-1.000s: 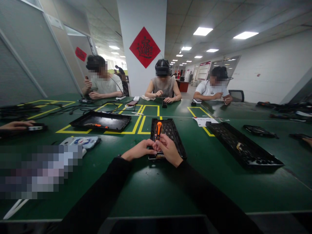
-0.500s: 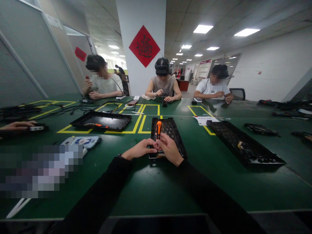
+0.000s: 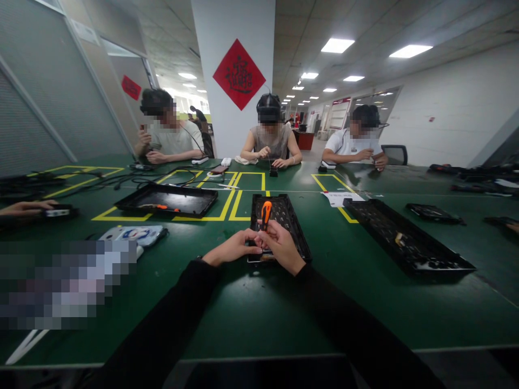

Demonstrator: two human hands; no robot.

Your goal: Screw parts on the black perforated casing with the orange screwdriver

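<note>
Flanking the screwdriver [image 3: 266, 214], 2 black trays [image 3: 188, 201] lie apart.

Rectangular ceiling panels [image 3: 338, 45] at one and two o'clock light your scene coolly, burning out to white; the far background [image 3: 182, 97] at eleven is overexposed. Your green tabletop [image 3: 251, 329] at six is dim, your black sleeves [image 3: 162, 319] losing detail. Wide-angle distortion slants the partition [image 3: 36, 70] at ten. Pixelation covers eight o'clock; fine detail inside your black tray [image 3: 298, 224], near the dial's centre, appears soft.
</note>
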